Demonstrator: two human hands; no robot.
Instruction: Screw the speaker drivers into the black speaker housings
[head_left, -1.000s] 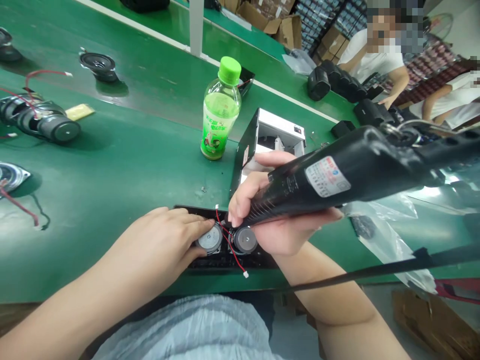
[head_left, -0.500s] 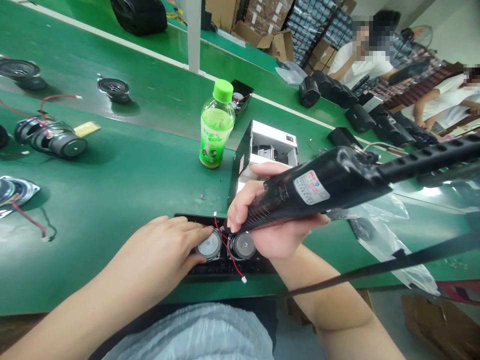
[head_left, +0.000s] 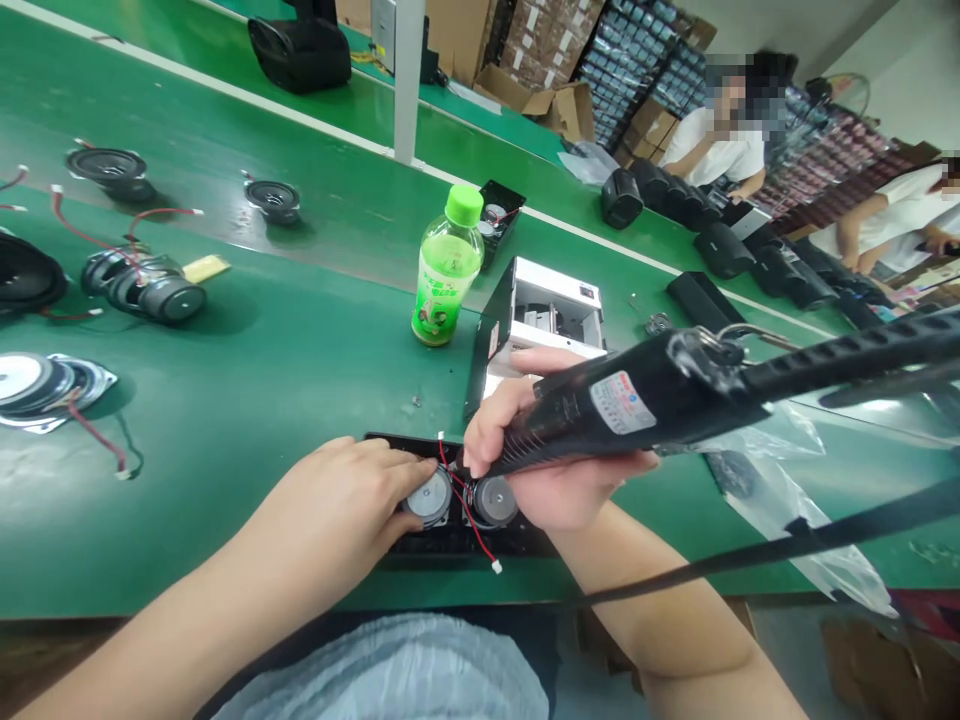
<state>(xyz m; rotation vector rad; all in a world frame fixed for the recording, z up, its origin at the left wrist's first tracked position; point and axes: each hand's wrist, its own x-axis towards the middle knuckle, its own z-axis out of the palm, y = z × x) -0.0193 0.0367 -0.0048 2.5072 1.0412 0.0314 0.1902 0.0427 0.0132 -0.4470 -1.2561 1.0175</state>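
My right hand [head_left: 559, 490] is wrapped round a black electric screwdriver [head_left: 607, 405], tilted with its nose down and to the left. The tip points between two speaker drivers; my fingers hide most of it. Thumb and fingers of my left hand [head_left: 360, 495] grip the left speaker driver [head_left: 429, 497] by its round grey magnet. The right speaker driver [head_left: 495, 499] lies beside it, partly behind my right hand. Both sit magnet up in a black speaker housing [head_left: 442, 548]. A red wire [head_left: 474, 525] with white plugs crosses between them.
A green-capped bottle [head_left: 448, 270] and a white-and-black machine [head_left: 551, 310] stand just beyond the housing. Loose drivers with red leads [head_left: 150, 285] lie on the left. A plastic bag [head_left: 817, 530] lies right, below the screwdriver's cable [head_left: 862, 355]. Two people work at the far right.
The view has shifted slightly, so the table things appear a little lower and further right. Both hands keep their holds on the driver and the screwdriver.
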